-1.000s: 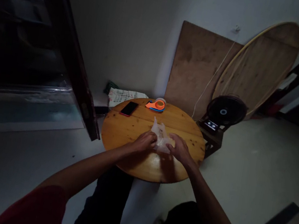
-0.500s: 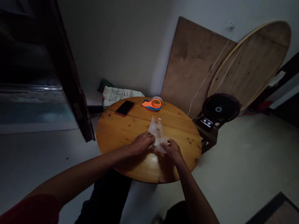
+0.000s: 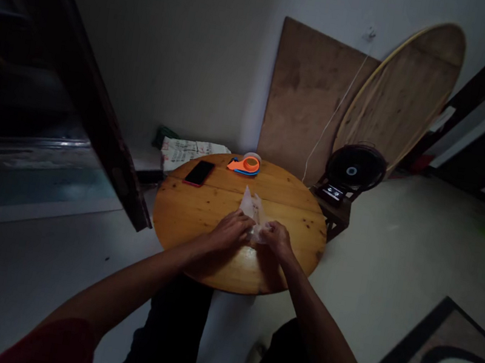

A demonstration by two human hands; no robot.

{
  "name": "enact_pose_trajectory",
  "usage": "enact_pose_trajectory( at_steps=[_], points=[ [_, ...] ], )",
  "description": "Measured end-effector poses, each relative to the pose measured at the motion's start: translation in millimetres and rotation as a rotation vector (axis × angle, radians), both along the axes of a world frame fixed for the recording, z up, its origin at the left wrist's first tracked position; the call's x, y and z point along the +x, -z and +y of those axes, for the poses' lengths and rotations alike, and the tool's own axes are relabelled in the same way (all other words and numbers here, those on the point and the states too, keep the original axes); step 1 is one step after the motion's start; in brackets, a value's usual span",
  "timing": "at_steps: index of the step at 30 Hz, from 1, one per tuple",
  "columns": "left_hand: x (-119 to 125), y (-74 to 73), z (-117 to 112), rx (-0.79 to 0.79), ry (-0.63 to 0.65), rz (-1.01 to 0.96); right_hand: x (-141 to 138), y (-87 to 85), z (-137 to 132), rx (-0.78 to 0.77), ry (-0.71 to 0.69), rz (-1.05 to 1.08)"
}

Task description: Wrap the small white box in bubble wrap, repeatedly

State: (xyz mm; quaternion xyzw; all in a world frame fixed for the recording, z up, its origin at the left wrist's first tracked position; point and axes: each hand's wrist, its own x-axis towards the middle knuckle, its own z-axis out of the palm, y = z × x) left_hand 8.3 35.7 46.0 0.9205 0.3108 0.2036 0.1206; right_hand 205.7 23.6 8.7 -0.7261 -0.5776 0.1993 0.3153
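A crumpled piece of translucent plastic wrapping [image 3: 248, 203] lies near the middle of the round wooden table [image 3: 183, 209], one pointed end standing up toward the far side. From the left, my left hand [image 3: 232, 229] presses on it, fingers curled and closed over its near left edge. My right hand [image 3: 277, 237] pinches the near right edge, thumb and fingers drawn together. Both hands are close together, with a strip of the wrapping between them. Whether anything is wrapped inside cannot be made out in the dim light.
On the far part of the table are a dark phone [image 3: 199, 173] with a red edge and an orange and blue tape dispenser [image 3: 244, 164]. A printed white sack [image 3: 183, 150] is behind the table. At right, a black fan [image 3: 351, 170] stands by a small stool [image 3: 339, 215].
My right fingers have curled in further over the wrapping's right edge, and less of it shows there. My left hand stays almost in place. The camera view has shifted slightly.
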Motion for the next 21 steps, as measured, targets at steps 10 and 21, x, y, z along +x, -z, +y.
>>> enact_pose_trajectory(
  at_steps=[10,21],
  points=[
    [-2,3.0,8,0.029,0.067,0.052,-22,-5.6,0,0.145,-0.035,0.336],
    [-1,12.1,6,-0.130,-0.019,-0.154,-34,-15.9,2,0.113,-0.060,0.316]
  ],
)
